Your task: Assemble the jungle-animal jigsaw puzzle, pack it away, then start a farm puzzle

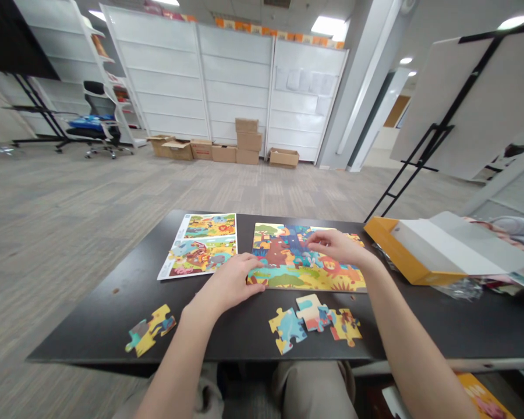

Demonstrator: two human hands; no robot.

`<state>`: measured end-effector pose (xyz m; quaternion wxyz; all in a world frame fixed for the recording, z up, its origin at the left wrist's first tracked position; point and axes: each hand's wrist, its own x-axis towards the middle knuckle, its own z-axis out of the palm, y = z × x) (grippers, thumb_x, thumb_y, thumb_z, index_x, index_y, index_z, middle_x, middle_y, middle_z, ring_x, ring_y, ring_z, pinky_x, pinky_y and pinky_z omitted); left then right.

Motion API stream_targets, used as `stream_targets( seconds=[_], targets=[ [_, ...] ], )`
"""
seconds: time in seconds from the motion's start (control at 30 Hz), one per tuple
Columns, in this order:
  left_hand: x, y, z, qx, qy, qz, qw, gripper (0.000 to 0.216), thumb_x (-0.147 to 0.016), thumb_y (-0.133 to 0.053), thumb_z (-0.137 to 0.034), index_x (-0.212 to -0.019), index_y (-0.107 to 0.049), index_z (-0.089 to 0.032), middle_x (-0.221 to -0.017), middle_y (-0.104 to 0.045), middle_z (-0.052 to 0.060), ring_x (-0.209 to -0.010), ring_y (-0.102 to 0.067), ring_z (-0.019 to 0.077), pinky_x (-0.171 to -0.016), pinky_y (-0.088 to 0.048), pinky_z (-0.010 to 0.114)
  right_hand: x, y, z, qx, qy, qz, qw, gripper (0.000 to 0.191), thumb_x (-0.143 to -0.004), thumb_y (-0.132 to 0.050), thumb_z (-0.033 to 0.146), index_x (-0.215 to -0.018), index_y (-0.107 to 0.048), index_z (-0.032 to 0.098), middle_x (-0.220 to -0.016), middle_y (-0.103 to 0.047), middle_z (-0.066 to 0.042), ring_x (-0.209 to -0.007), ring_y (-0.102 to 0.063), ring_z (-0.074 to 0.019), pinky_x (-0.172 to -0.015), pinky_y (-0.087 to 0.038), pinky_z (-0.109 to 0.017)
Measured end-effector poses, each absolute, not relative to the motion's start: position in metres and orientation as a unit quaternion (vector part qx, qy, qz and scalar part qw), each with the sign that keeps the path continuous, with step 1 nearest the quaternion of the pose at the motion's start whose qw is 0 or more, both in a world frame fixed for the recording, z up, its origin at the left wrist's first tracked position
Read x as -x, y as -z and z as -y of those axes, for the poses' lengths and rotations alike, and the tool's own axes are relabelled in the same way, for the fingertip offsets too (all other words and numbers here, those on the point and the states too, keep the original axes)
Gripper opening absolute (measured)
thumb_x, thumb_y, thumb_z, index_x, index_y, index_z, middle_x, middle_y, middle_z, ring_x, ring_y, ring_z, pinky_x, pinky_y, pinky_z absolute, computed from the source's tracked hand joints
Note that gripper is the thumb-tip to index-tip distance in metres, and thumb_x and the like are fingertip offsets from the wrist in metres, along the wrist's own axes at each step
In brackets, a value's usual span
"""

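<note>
A mostly assembled jigsaw puzzle (288,279) with bright animal pictures lies on the black table. My left hand (233,282) rests at its left edge, thumb and fingers apart around the lower left corner. Over the upper middle of the puzzle is my right hand (338,245), its fingers curled and drawn together near the surface; whatever is between the fingertips cannot be made out. Loose puzzle pieces lie near me: a light blue piece (287,329), a pale piece (309,309) and a yellow piece (347,327). More yellow pieces (153,329) sit at the front left.
A printed picture sheet (174,256) lies left of the puzzle. On the right stands an open yellow box (402,256) with a white flap, crumpled clear plastic (460,289) beside it. The black table's (244,343) front edge is close to my legs.
</note>
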<state>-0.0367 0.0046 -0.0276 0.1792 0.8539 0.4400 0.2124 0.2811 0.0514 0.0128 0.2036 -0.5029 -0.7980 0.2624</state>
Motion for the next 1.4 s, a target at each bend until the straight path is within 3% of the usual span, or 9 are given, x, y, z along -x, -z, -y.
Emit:
stream_targets(
  seconds=[0.1,0.27,0.4,0.53,0.73,0.87,1.03,1.17,1.4],
  targets=[
    [0.047,0.027,-0.007,-0.849,-0.195,-0.459,0.175,0.044,-0.076,-0.078,-0.032,-0.118,-0.070,-0.022,-0.123,-0.070,0.010,-0.115,-0.065,0.0309,-0.102,-0.050,0.043,-0.298,-0.013,-0.057,0.534,-0.268,0.769,0.226,0.034,-0.084,-0.064,0.053,-0.086,-0.070,0.019,-0.075,-0.069,-0.004,-0.068,-0.061,-0.0184,-0.064,-0.048,-0.031],
    [0.048,0.030,-0.006,-0.845,-0.190,-0.471,0.169,0.045,-0.077,-0.076,-0.031,-0.121,-0.069,-0.022,-0.123,-0.071,0.010,-0.115,-0.064,0.0308,-0.102,-0.049,0.043,-0.269,-0.001,-0.052,0.493,-0.286,0.809,0.141,0.027,-0.084,-0.067,0.046,-0.083,-0.071,0.020,-0.079,-0.073,-0.005,-0.070,-0.064,-0.0185,-0.067,-0.048,-0.030],
    [0.052,0.028,-0.008,-0.847,-0.217,-0.450,0.182,0.044,-0.078,-0.075,-0.034,-0.120,-0.069,-0.022,-0.126,-0.070,0.010,-0.118,-0.064,0.0292,-0.103,-0.049,0.042,-0.247,0.004,-0.046,0.497,-0.270,0.815,0.129,0.024,-0.085,-0.067,0.043,-0.082,-0.072,0.020,-0.079,-0.074,-0.005,-0.070,-0.064,-0.0186,-0.064,-0.046,-0.029],
    [0.085,0.021,-0.015,-0.784,-0.300,-0.525,0.143,0.043,-0.089,-0.060,-0.047,-0.124,-0.065,-0.021,-0.131,-0.068,0.011,-0.123,-0.061,0.0289,-0.108,-0.045,0.045,-0.246,0.004,-0.047,0.519,-0.224,0.810,0.157,0.021,-0.088,-0.064,0.037,-0.078,-0.071,0.019,-0.075,-0.073,-0.005,-0.065,-0.062,-0.0175,-0.064,-0.044,-0.029],
    [0.113,0.031,-0.018,-0.770,-0.197,-0.590,0.140,0.074,-0.071,-0.073,-0.054,-0.133,-0.060,-0.016,-0.137,-0.064,0.016,-0.129,-0.057,0.0373,-0.109,-0.044,0.050,-0.246,0.010,-0.050,0.523,-0.147,0.821,0.175,0.020,-0.091,-0.062,0.032,-0.077,-0.071,0.019,-0.074,-0.074,-0.004,-0.064,-0.062,-0.0160,-0.062,-0.039,-0.026],
    [0.105,0.033,-0.016,-0.774,-0.191,-0.593,0.111,0.064,-0.080,-0.064,-0.052,-0.133,-0.060,-0.015,-0.132,-0.066,0.016,-0.126,-0.058,0.0369,-0.106,-0.045,0.050,-0.241,0.013,-0.049,0.538,-0.112,0.821,0.155,0.019,-0.091,-0.063,0.031,-0.078,-0.071,0.021,-0.074,-0.075,-0.002,-0.065,-0.064,-0.0162,-0.061,-0.037,-0.026],
    [0.110,0.028,-0.017,-0.778,-0.181,-0.597,0.078,0.045,-0.085,-0.059,-0.046,-0.116,-0.068,-0.015,-0.121,-0.070,0.016,-0.116,-0.064,0.0353,-0.101,-0.048,0.047,-0.240,0.015,-0.050,0.550,-0.082,0.820,0.131,0.019,-0.093,-0.062,0.031,-0.078,-0.071,0.022,-0.076,-0.076,-0.002,-0.068,-0.065,-0.0172,-0.060,-0.035,-0.026],
    [0.116,0.032,-0.030,-0.748,-0.180,-0.637,0.051,0.045,-0.090,-0.052,-0.042,-0.122,-0.065,-0.013,-0.126,-0.069,0.018,-0.118,-0.063,0.0368,-0.102,-0.047,0.049,-0.240,0.017,-0.051,0.556,-0.058,0.821,0.118,0.018,-0.093,-0.062,0.031,-0.080,-0.072,0.022,-0.078,-0.076,-0.003,-0.070,-0.066,-0.0184,-0.059,-0.034,-0.026],
    [0.099,0.023,-0.038,-0.786,-0.201,-0.572,0.120,0.042,-0.085,-0.056,-0.041,-0.115,-0.069,-0.016,-0.123,-0.071,0.014,-0.117,-0.064,0.0308,-0.104,-0.046,0.042,-0.238,0.017,-0.050,0.554,-0.059,0.822,0.114,0.019,-0.094,-0.061,0.030,-0.079,-0.072,0.022,-0.078,-0.076,-0.003,-0.070,-0.066,-0.0181,-0.060,-0.035,-0.026]
  ],
)
